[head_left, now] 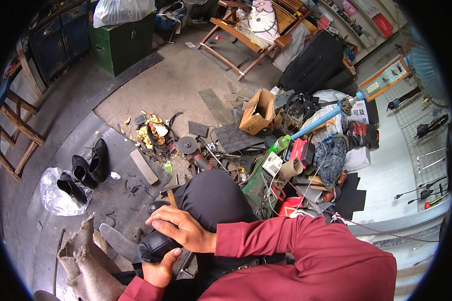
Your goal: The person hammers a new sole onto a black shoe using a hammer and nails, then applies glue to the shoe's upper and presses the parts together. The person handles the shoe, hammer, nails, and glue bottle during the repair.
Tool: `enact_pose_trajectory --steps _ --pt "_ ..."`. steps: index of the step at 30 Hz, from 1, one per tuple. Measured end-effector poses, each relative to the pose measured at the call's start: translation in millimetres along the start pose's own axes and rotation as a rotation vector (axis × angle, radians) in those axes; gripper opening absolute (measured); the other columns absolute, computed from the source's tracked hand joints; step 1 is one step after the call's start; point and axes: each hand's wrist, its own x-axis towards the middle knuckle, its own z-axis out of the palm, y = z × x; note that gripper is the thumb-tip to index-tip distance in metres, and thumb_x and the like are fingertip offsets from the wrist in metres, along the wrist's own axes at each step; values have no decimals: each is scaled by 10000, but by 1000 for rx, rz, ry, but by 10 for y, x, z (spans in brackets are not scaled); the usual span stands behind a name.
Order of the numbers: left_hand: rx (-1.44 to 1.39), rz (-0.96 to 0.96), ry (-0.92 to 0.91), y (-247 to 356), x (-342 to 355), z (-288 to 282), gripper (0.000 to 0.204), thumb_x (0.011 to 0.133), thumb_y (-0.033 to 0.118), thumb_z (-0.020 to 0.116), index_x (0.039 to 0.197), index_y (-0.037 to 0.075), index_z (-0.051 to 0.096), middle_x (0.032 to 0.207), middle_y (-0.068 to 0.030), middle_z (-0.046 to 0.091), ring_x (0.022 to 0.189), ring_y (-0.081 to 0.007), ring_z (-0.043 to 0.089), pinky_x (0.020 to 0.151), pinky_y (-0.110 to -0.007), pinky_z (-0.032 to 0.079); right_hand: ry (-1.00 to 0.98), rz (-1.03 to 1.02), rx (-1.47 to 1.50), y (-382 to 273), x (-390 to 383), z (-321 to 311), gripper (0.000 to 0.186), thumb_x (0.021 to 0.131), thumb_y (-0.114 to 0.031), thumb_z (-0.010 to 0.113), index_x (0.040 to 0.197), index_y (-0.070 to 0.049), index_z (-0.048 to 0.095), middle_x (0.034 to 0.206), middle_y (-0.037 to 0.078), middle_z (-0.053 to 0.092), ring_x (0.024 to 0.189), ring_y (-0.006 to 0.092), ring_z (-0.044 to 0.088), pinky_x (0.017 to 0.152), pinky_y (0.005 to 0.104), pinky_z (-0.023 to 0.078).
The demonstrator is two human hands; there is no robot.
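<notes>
A black leather shoe (158, 245) lies close to my lap. My left hand (158, 271) grips its near end, thumb along the side. Over the shoe stretches my right hand (183, 230), palm down, with its fingers extended and slightly apart; its thumb and palm are hidden. Just beyond those fingers is a hammer (172, 198) with a wooden handle, whose lower part disappears behind the hand. Beside my knee shows another rounded black piece (157, 205), too covered to name. A metal rod-like part (187, 266) sticks up right of my left hand.
Black shoes (98, 160) stand left by a clear plastic bag (50, 193). An angle grinder (191, 148) lies ahead near scraps (158, 135). Tools, a cardboard box (256, 113) and a green bottle (279, 144) crowd the right. A stiff grey cloth (88, 261) stands near left.
</notes>
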Motion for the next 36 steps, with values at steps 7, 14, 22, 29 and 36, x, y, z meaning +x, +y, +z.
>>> enact_pose_trajectory --steps 7,14,22,29,36 --pt "7 131 25 35 28 58 216 889 -1 748 1099 13 699 965 -10 711 852 -130 655 760 -285 541 6 -40 -6 39 13 9 399 1048 -328 566 1131 43 685 1139 188 684 1097 362 614 1003 411 464" --pt "-15 25 34 38 0 6 323 863 -58 754 1174 -10 682 1072 -58 743 998 -167 691 903 -317 548 26 -18 -24 41 21 40 392 1036 -331 590 1107 44 683 1109 194 682 1077 369 612 989 417 467" --pt "-34 49 31 18 -11 10 335 856 -62 765 1174 -5 680 1057 -43 738 979 -160 684 888 -309 544 33 -35 -17 30 16 36 407 1032 -343 596 1096 50 681 1087 187 680 1065 371 608 981 419 465" --pt "-35 54 31 28 5 17 321 858 -59 762 1164 -2 679 1043 -40 733 969 -156 680 874 -307 544 20 -1 -10 25 17 34 423 1034 -354 597 1099 55 680 1086 197 676 1074 365 604 992 410 455" --pt "-34 31 55 42 -3 19 304 861 -38 769 1148 1 677 1026 -29 720 929 -145 662 839 -298 536 18 2 0 22 22 24 429 1035 -357 595 1108 57 679 1095 195 673 1081 364 602 995 409 456"
